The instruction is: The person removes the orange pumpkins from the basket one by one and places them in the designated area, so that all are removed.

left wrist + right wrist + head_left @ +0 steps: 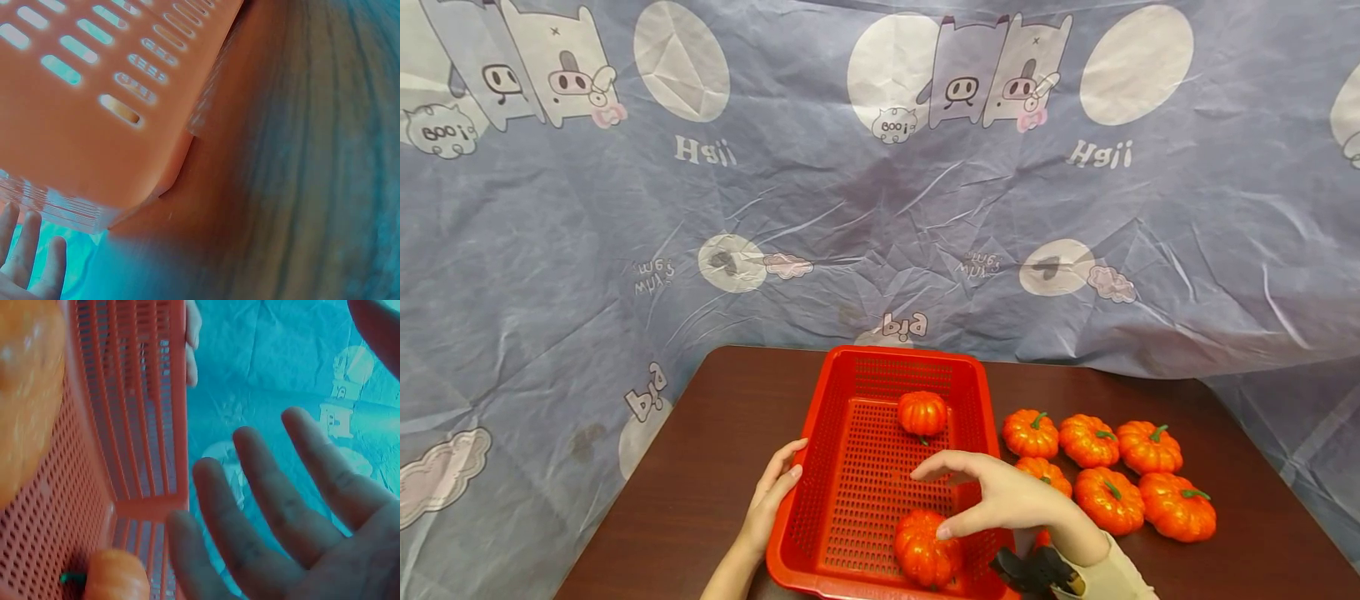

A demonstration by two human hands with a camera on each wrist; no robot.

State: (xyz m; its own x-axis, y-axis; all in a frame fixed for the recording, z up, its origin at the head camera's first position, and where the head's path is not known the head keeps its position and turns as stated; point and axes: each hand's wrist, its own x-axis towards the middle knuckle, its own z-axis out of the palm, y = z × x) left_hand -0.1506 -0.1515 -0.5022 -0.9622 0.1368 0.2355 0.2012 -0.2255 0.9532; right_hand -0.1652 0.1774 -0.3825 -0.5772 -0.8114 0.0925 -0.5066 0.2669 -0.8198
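A red plastic basket (857,483) stands on the table with two orange toy pumpkins in it. One pumpkin (922,414) lies toward the far end; the other pumpkin (925,550) is at the near end. My left hand (767,504) touches the basket's left rim, its fingers fairly straight in the left wrist view (31,256). Over the basket's right half hovers my right hand (1000,496), thumb and fingers spread, holding nothing. Its thumb overlaps the near pumpkin in the head view; the right wrist view shows the fingers (262,469) apart from both pumpkins.
Several more orange pumpkins (1108,500) with green stems sit in two rows right of the basket. The dark brown table (700,467) extends on both sides. Behind it hangs a grey-blue printed cloth (865,217). A black strap (1037,571) is at my right wrist.
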